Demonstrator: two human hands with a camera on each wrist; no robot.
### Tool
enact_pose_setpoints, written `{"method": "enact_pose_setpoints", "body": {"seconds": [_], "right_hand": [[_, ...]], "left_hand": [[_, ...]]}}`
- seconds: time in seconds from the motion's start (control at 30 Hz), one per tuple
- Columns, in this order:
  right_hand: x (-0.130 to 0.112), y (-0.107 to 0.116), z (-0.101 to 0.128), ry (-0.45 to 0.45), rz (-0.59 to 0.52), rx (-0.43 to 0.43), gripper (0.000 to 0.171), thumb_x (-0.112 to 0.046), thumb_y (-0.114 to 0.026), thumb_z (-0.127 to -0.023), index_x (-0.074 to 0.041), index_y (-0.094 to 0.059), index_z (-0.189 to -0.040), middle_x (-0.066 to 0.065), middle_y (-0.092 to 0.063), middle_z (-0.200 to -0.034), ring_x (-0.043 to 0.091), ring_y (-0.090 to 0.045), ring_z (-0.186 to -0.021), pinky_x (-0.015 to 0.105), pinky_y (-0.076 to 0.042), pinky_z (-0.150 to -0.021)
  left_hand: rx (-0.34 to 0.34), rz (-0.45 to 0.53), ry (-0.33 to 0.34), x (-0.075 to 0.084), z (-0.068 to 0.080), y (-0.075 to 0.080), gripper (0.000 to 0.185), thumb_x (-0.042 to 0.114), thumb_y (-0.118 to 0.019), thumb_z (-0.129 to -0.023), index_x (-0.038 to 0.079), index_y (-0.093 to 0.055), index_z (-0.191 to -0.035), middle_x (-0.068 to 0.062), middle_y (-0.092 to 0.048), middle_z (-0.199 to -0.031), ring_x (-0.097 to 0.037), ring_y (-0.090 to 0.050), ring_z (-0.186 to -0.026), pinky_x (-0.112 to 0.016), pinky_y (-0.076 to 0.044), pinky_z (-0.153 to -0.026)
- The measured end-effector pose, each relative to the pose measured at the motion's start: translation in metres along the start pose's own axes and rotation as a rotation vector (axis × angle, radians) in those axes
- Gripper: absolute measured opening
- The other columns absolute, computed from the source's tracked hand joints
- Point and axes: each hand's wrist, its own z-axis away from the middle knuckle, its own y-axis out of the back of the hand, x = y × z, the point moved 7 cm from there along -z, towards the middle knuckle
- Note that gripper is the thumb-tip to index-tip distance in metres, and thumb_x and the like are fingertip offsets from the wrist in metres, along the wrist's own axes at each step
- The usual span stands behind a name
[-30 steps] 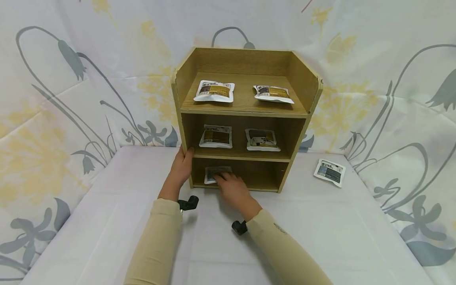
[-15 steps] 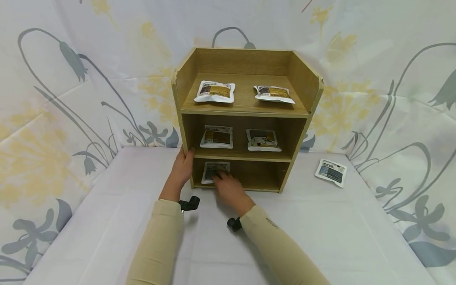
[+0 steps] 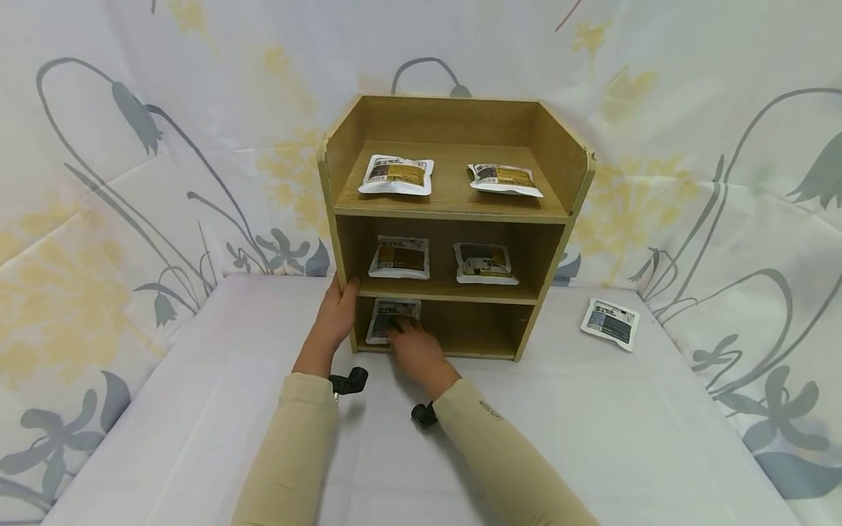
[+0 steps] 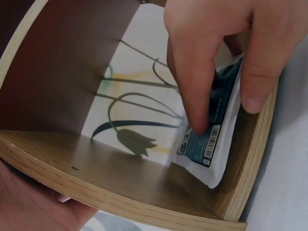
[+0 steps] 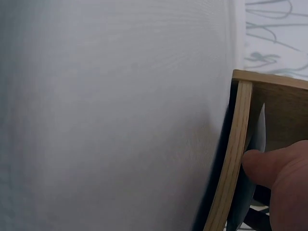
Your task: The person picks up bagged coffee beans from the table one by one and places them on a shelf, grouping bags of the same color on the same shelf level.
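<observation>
In the bottom compartment of a small wooden shelf (image 3: pixel 483 326) lies a flat white packet (image 3: pixel 379 330) with a dark blue-grey label, at the left. My right hand (image 3: pixel 419 356) reaches in over it from the front. In the left wrist view its fingers (image 4: pixel 195 91) point down, fairly straight, and press on the label of the packet (image 4: pixel 225 139). The thumb stands by the packet's front edge, near the shelf's lip. My left hand (image 3: pixel 334 314) grips the left side panel, its thumb at the front edge and the other fingers mostly hidden outside.
Two packets (image 3: pixel 396 175) with yellow labels lie on the top shelf. The middle shelf bears a brown-labelled packet (image 3: pixel 400 257) and a yellowish one (image 3: pixel 485 263). Another blue-labelled packet (image 3: pixel 610 324) lies on the white tablecloth (image 3: pixel 592 438) at the right. Flowered cloth hangs behind.
The bottom packet has slid left, closer to the left panel, with my right hand moving left along with it. My left hand has kept its place on the panel.
</observation>
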Motion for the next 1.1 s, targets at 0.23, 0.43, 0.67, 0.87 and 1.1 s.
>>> {"method": "enact_pose_setpoints", "body": {"seconds": [0.23, 0.43, 0.67, 0.87, 1.1], "right_hand": [[0.001, -0.001, 0.003, -0.030, -0.020, -0.002, 0.037, -0.026, -0.049, -0.102, -0.022, -0.054, -0.138, 0.007, -0.045, -0.147, 0.032, -0.047, -0.132, 0.043, -0.054, -0.090], [0.004, 0.001, 0.008, -0.027, -0.025, -0.006, 0.042, -0.026, -0.057, -0.098, -0.021, -0.052, -0.140, 0.006, -0.046, -0.146, 0.032, -0.048, -0.131, 0.043, -0.054, -0.090], [0.012, 0.010, 0.016, -0.043, -0.066, -0.029, 0.048, -0.030, -0.059, -0.097, -0.019, -0.050, -0.142, 0.009, -0.044, -0.148, 0.034, -0.046, -0.132, 0.046, -0.048, -0.099], [0.021, 0.016, 0.027, -0.056, -0.081, -0.039, 0.047, -0.034, -0.056, -0.098, -0.018, -0.049, -0.143, 0.011, -0.046, -0.147, 0.034, -0.047, -0.132, 0.049, -0.046, -0.101], [0.029, 0.023, 0.043, -0.040, -0.096, 0.014, 0.046, -0.034, -0.057, -0.098, -0.016, -0.053, -0.140, 0.013, -0.053, -0.139, 0.034, -0.053, -0.123, 0.049, -0.049, -0.096]], "left_hand": [[0.004, -0.012, 0.005, 0.000, 0.002, -0.001, 0.065, 0.050, -0.025, -0.103, 0.018, -0.009, -0.157, -0.016, -0.022, -0.159, -0.036, -0.025, -0.145, -0.057, -0.027, -0.115], [-0.008, -0.012, 0.020, 0.000, 0.005, -0.002, 0.066, 0.050, -0.025, -0.103, 0.019, -0.007, -0.157, -0.016, -0.020, -0.160, -0.036, -0.023, -0.146, -0.056, -0.025, -0.115], [-0.017, -0.018, 0.026, 0.001, 0.003, -0.001, 0.066, 0.053, -0.024, -0.102, 0.022, -0.004, -0.157, -0.015, -0.018, -0.161, -0.036, -0.021, -0.146, -0.057, -0.024, -0.115], [-0.018, -0.021, 0.033, -0.001, 0.001, -0.002, 0.066, 0.053, -0.024, -0.102, 0.023, -0.004, -0.157, -0.014, -0.018, -0.161, -0.036, -0.020, -0.147, -0.057, -0.023, -0.116], [-0.010, -0.022, 0.034, -0.002, 0.003, -0.001, 0.066, 0.053, -0.023, -0.102, 0.022, -0.005, -0.157, -0.015, -0.019, -0.161, -0.037, -0.020, -0.147, -0.057, -0.022, -0.116]]}}
